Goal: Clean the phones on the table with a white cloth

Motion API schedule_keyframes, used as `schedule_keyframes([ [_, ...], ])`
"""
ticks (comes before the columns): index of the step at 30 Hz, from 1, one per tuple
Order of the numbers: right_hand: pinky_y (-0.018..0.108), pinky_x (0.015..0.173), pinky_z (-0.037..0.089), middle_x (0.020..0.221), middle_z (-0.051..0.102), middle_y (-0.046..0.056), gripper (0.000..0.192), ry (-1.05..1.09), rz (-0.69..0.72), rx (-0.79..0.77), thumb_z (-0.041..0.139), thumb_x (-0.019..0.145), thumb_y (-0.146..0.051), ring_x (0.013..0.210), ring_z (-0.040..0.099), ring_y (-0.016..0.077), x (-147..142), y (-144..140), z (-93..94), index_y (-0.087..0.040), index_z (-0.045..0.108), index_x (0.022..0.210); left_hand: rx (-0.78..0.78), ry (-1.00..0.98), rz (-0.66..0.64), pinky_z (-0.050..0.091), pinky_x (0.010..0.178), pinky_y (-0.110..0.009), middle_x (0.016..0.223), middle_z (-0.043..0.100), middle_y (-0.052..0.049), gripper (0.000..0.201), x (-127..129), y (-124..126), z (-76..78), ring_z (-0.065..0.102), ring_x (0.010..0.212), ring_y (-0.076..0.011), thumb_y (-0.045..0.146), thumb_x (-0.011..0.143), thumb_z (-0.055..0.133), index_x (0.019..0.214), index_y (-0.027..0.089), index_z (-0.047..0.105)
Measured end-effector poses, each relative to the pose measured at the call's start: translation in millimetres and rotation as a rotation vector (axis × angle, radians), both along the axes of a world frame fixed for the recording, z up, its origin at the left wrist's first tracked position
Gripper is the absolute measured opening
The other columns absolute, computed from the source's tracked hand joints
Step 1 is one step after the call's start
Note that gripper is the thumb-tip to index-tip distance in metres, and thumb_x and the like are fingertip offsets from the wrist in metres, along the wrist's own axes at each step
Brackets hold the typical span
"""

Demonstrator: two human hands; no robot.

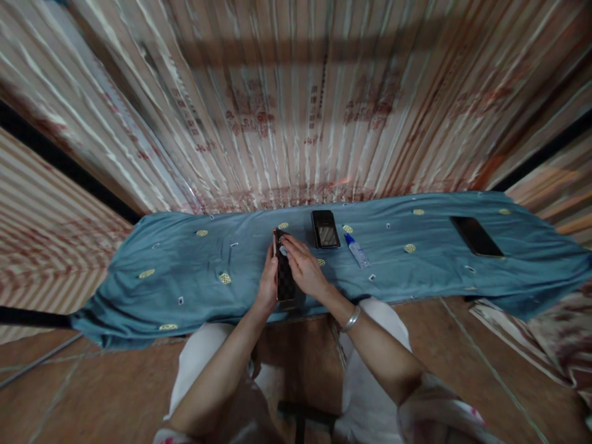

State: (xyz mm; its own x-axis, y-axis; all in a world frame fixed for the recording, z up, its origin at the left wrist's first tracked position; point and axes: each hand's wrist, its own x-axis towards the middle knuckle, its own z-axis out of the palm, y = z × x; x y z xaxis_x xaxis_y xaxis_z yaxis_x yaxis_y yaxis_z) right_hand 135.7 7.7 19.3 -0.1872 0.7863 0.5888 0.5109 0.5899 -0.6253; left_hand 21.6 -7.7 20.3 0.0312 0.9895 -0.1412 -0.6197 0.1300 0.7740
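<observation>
Wiping appears under way: a checkered phone (pixel 285 277) is gripped by the left hand (pixel 267 285) while its top is rubbed by the right hand (pixel 303 266); two phones lie untouched.

A small keypad phone (pixel 325 228), a blue-capped bottle (pixel 356 250) and a dark smartphone (pixel 476 236) lie on the blue cloth (pixel 185 271).
</observation>
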Motion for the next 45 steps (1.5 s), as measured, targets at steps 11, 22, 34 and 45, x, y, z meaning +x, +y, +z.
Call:
schedule_keyframes([
  [11,0.037,0.113,0.037,0.136,0.055,0.009,0.043,0.027,-0.036,-0.012,0.032,0.095,-0.017,0.131,0.047,0.016,12,4,5.9,-0.02,0.048,0.135,-0.074,0.049,-0.126,0.057,0.085,-0.034,0.136,0.057,-0.004,0.056,3,-11,-0.4,0.06,0.115,-0.0252,0.032,0.082,0.064,0.135,0.029,0.049],
  [22,0.037,0.109,0.041,0.126,0.061,0.009,0.043,0.024,-0.103,-0.093,0.035,0.087,-0.009,0.122,0.055,0.0185,16,11,-2.2,-0.019,0.058,0.122,-0.041,0.146,-0.114,0.061,0.065,-0.029,0.133,0.057,-0.009,0.07,-4,-13,10.8,0.066,0.097,-0.0212,0.041,0.081,0.064,0.144,0.027,0.036],
  [34,0.033,0.1,0.046,0.118,0.067,0.007,0.034,0.181,-0.049,-0.113,0.04,0.087,-0.014,0.112,0.062,0.0177,11,7,6.5,-0.02,0.064,0.111,-0.001,0.182,-0.132,0.061,0.068,-0.03,0.134,0.056,-0.009,0.076,0,-9,1.0,0.065,0.099,-0.0226,0.047,0.078,0.066,0.145,0.025,0.035],
  [45,0.035,0.105,0.043,0.124,0.063,0.006,0.038,0.185,-0.019,-0.065,0.038,0.09,-0.015,0.119,0.057,0.017,15,6,13.7,-0.023,0.059,0.121,-0.015,0.223,-0.162,0.061,0.072,-0.034,0.144,0.047,-0.007,0.074,10,-19,3.5,0.062,0.106,-0.0254,0.047,0.08,0.064,0.145,0.029,0.035],
])
